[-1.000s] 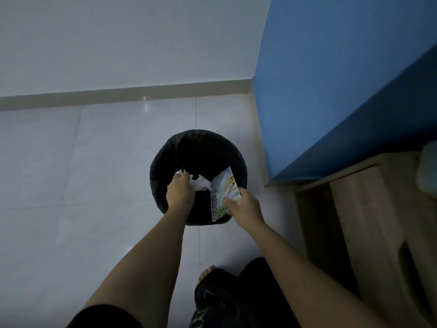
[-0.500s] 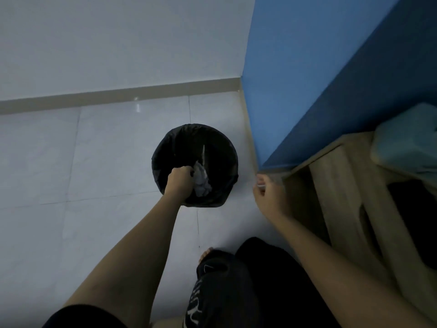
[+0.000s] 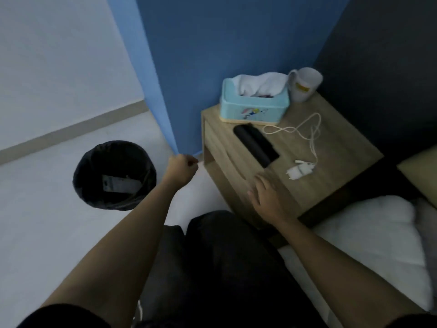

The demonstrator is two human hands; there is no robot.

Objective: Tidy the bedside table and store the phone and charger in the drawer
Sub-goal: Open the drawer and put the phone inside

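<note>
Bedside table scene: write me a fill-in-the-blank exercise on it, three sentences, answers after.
1. The phone lies on the bedside table in front of the light blue ____ box.
2. The charger has a ____ cable.
3. The left hand is closed in a fist beside the black ____, while the right hand rests open on the table.

Missing words: tissue; white; bin

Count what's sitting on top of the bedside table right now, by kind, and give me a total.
Black phone: 1
White charger with cable: 1
Light blue tissue box: 1
White mug: 1
Total: 4, on the wooden bedside table
</note>
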